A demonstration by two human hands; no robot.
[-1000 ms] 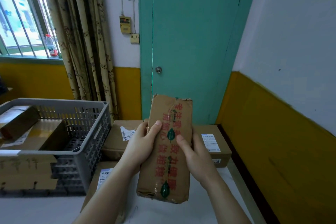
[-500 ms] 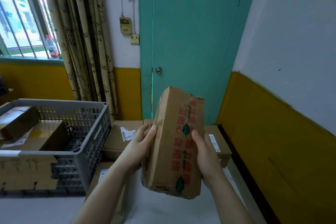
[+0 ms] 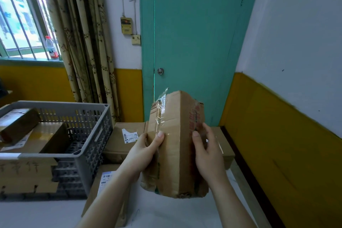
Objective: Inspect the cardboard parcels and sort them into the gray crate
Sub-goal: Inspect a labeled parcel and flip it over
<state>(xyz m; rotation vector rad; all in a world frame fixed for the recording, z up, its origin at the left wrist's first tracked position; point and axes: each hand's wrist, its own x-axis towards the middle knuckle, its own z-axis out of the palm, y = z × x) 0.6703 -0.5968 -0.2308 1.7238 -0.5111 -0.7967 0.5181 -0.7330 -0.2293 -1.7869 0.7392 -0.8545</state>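
Right now I have both hands on one cardboard parcel (image 3: 175, 144), held upright above the table (image 3: 46, 213) in front of me. My left hand (image 3: 146, 151) grips its left edge, thumb pressed on the facing side beside a loose strip of clear tape (image 3: 160, 109) that peels up past the top. My right hand (image 3: 207, 151) holds the right edge, thumb on the front, fingers wrapped behind where red printing (image 3: 194, 118) runs down the side. The bottom corners of the parcel look crushed and torn.

Behind my hands, two more parcels lie flat against the teal door (image 3: 194, 33); the one behind my left hand (image 3: 125, 140) shows a white label. Below my left forearm another labelled box (image 3: 103, 187) lies on the table. Farther out to the left stands the gray crate (image 3: 92, 135), with two parcels inside, one tilted (image 3: 20, 124) on top of a flat one (image 3: 44, 139). A cardboard piece with handwriting (image 3: 24, 174) leans against the crate's near side.
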